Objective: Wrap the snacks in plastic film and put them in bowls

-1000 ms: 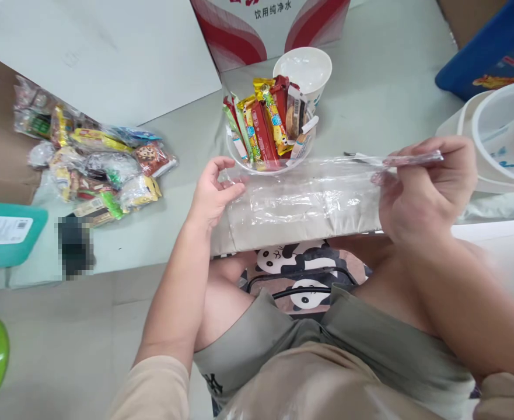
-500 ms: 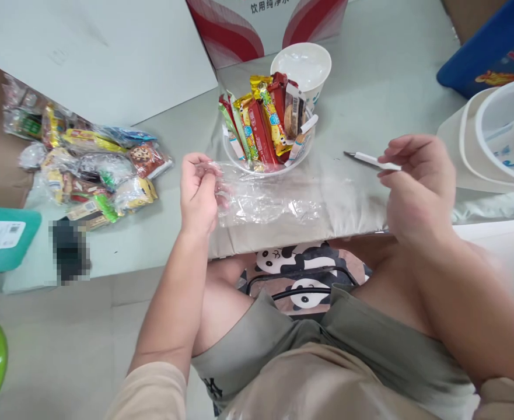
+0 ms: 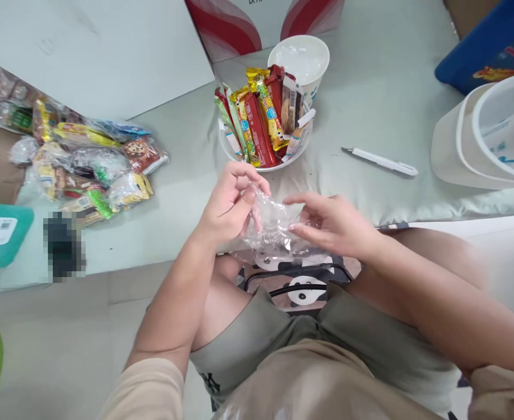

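My left hand (image 3: 234,201) pinches a crumpled clear plastic bag (image 3: 272,224) at the table's front edge, and the bag hangs partly over my lap. Close to the bag's right side, my right hand (image 3: 333,224) has its thumb and fingers apart; whether the fingertips touch the film I cannot tell. Just beyond both hands stands a round white bowl (image 3: 268,168) filled with wrapped snack bars (image 3: 259,125). On the cloth to the right lies a slim white utility knife (image 3: 383,161) with a dark tip.
Behind the bowl is a white paper tub (image 3: 300,58). Wrapped snacks (image 3: 94,157) are heaped at left, near a large white box (image 3: 94,52) and a teal package (image 3: 3,236). Nested white tubs (image 3: 455,140) and a blue container (image 3: 484,52) stand at right.
My right hand has put the utility knife down on the table and moved left to the bag. My left hand has moved right and toward me, gathering the bag, which is now more bunched.
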Tool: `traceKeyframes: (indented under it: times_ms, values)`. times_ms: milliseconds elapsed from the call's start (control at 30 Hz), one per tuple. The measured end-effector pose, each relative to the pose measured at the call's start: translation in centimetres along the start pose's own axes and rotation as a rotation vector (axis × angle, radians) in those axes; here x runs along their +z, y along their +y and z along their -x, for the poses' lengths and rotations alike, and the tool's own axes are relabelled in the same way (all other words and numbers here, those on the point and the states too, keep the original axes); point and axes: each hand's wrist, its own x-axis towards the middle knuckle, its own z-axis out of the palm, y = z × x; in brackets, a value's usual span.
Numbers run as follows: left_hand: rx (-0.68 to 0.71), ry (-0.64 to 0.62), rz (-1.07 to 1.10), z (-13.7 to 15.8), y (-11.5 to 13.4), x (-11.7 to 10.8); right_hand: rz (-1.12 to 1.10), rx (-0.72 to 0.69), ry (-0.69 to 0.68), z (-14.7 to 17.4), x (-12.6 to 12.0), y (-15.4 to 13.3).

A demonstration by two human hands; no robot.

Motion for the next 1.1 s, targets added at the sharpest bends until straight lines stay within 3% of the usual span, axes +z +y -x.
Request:
traceKeyframes:
  times_ms: [167, 233, 333, 400, 500, 567, 633, 767, 867, 967, 1100]
  values:
    - [0.163, 0.269, -0.306, -0.7, -1.3, -2.0, -0.019, 0.212, 0.033, 0.0, -0.9, -0.6]
    - [0.149, 0.417, -0.265, -1.0, -1.1, -2.4, -0.124, 0.277, 0.053, 0.1, -1.0, -0.7]
    - [0.026, 0.560, 0.022, -1.3, -0.5, -2.3, -0.347, 0.315, 0.151, 0.3, -0.8, -0.5]
    - [-0.143, 0.499, 0.272, -1.3, 0.0, -1.7, -0.499, 0.259, 0.293, 0.3, -0.7, -0.2]
    - [-0.352, 0.185, 0.489, -0.6, 0.7, 0.0, -0.655, 0.130, 0.500, 0.1, -0.2, 0.4]
    - [-0.373, -0.056, 0.528, 0.1, 1.3, 1.4, -0.669, 0.079, 0.555, 0.1, 0.3, 0.6]
    - [-0.340, -0.190, 0.509, 0.9, 2.1, 2.7, -0.622, 0.053, 0.511, 0.3, 0.7, 0.3]
    - [-0.345, -0.109, 0.284, 1.5, 3.2, 3.9, -0.470, 0.003, 0.364, 0.9, 1.0, -0.6]
    - [-0.392, -0.022, 0.169, 1.1, 3.1, 3.7, -0.478, 0.056, 0.300, 1.2, 0.6, -0.8]
    - [-0.396, 0.060, 0.188, 1.0, 2.5, 3.1, -0.535, 0.124, 0.325, 1.4, 0.3, -0.5]
    - [-0.230, 0.284, 0.161, 1.5, 2.3, 2.9, -0.437, 0.033, 0.391, 1.9, 0.3, -0.1]
